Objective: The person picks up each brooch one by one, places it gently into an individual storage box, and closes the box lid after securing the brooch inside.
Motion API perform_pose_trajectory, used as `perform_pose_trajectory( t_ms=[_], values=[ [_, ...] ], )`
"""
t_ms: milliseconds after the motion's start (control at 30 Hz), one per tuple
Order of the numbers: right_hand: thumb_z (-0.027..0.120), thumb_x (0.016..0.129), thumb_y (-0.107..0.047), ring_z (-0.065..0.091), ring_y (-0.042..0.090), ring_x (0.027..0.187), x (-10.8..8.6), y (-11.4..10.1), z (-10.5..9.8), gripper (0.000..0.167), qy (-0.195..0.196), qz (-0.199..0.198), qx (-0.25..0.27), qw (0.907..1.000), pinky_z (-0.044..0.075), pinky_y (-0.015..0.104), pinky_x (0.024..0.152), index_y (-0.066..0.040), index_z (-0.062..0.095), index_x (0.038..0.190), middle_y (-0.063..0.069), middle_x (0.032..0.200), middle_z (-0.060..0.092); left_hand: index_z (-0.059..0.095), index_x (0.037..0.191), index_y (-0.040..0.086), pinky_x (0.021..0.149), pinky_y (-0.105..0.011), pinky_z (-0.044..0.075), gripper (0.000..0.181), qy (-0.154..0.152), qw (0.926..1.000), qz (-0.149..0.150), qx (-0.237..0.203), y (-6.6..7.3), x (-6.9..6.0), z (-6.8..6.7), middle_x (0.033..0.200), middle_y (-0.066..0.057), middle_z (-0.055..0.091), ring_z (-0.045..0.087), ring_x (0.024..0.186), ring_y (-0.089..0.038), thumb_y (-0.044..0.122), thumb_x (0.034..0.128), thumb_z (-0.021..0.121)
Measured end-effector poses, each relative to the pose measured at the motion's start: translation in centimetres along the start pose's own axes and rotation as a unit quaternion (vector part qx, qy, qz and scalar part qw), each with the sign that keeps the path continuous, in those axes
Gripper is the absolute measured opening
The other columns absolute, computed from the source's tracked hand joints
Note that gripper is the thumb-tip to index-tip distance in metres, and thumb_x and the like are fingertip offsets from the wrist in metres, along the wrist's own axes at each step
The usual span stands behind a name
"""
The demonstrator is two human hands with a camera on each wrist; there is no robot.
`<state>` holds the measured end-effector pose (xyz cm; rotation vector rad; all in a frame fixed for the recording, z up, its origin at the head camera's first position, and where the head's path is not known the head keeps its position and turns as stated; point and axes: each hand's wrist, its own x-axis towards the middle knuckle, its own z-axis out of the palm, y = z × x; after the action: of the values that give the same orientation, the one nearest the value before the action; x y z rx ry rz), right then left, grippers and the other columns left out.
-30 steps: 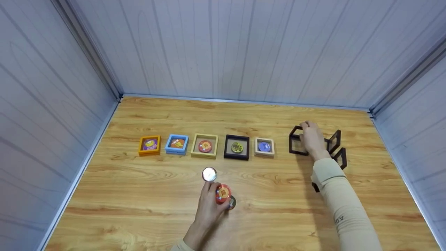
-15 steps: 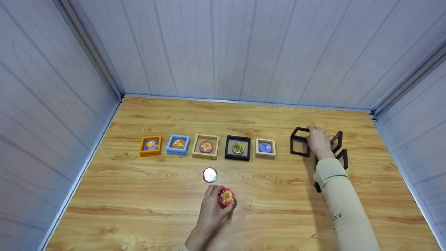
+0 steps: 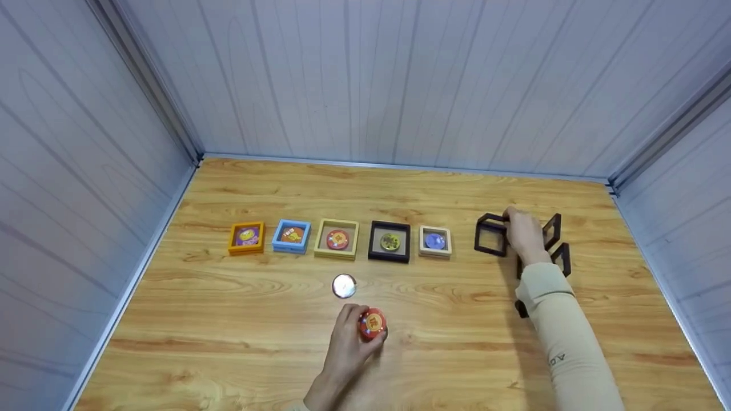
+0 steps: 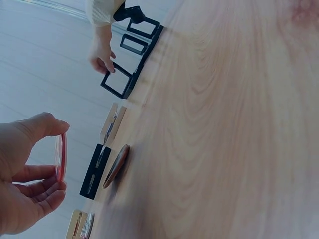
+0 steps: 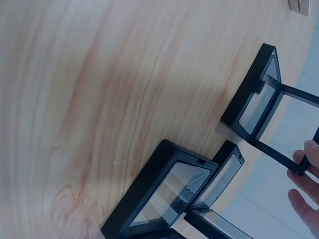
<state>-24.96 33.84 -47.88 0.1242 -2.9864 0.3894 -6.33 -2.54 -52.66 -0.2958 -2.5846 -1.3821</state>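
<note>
In the head view my left hand [image 3: 345,348] holds a red round badge [image 3: 373,323] by its edge, its printed face up. From the left wrist view, thumb and fingers pinch the red badge [image 4: 61,157] on opposite sides. A dark round piece lies mostly hidden beneath it. My right hand [image 3: 524,234] is at the far right, gripping the raised lid of a black hinged display frame [image 3: 490,238]. The right wrist view has the fingertips [image 5: 300,157] on a corner of that opened lid [image 5: 286,119].
A silvery round badge [image 3: 344,286] lies in front of the row. Orange [image 3: 246,238], blue [image 3: 291,236], yellow [image 3: 336,238], black [image 3: 389,242] and cream [image 3: 435,242] frames each contain a badge. More opened black frames [image 3: 562,260] stand near my right forearm.
My right hand has shifted slightly right, and the lid it grips stands lower. My left hand has moved a little right and nearer me with the red badge, covering more of the dark piece.
</note>
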Motion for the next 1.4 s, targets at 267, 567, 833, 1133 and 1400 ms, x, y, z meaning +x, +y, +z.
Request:
perform_pose_trajectory(
  t_ms=[267,567,833,1133,1400],
  values=[
    [0.047,0.090,-0.004,0.055,0.032,0.064,-1.1,-0.2,0.2,0.015,0.007,-0.005,0.042,0.9991,0.042,0.041,0.054,0.001,0.055,0.102,0.022,0.084,0.059,0.055,0.100,-0.001,0.076,-0.031,0.046,0.043,0.001,1.0000,0.008,-0.003,-0.1,-0.1,0.0,0.094,-0.005,0.048,0.051,0.086,-0.016,0.015,0.0655,0.075],
    [0.049,0.090,-0.008,0.055,0.032,0.077,-2.8,-0.7,0.5,0.017,0.018,-0.007,0.077,0.9968,0.044,0.045,0.063,0.000,0.058,0.102,0.019,0.094,0.059,0.055,0.100,-0.003,0.076,-0.030,0.045,0.042,0.004,0.9997,0.021,-0.007,-0.1,-0.2,0.1,0.094,-0.005,0.048,0.051,0.085,-0.016,0.014,0.0657,0.074],
    [0.047,0.091,-0.014,0.057,0.029,0.073,-4.8,-1.6,0.4,0.026,-0.008,0.010,0.116,0.9932,0.045,0.040,0.060,0.000,0.056,0.111,0.019,0.093,0.060,0.055,0.101,-0.004,0.077,-0.030,0.046,0.044,-0.005,0.9999,0.011,-0.007,0.0,-0.2,0.1,0.095,-0.006,0.048,0.051,0.086,-0.017,0.013,0.0653,0.074],
    [0.055,0.085,-0.002,0.059,0.032,0.075,-6.9,-2.8,0.8,0.017,0.056,-0.082,0.079,0.9920,0.048,0.043,0.063,0.005,0.061,0.099,0.020,0.088,0.062,0.054,0.102,-0.003,0.079,-0.032,0.045,0.045,-0.016,0.9998,0.001,-0.007,0.2,-0.2,0.1,0.097,-0.005,0.047,0.051,0.089,-0.017,0.012,0.0647,0.075],
    [0.061,0.080,0.001,0.060,0.032,0.075,-8.9,-4.4,1.0,0.010,0.080,-0.125,0.079,0.9858,0.048,0.042,0.063,0.004,0.063,0.090,0.017,0.084,0.063,0.055,0.100,-0.003,0.078,-0.032,0.045,0.045,0.002,0.9997,0.026,-0.003,0.1,-0.3,0.2,0.095,-0.006,0.048,0.051,0.087,-0.018,0.011,0.0630,0.075]
  ],
)
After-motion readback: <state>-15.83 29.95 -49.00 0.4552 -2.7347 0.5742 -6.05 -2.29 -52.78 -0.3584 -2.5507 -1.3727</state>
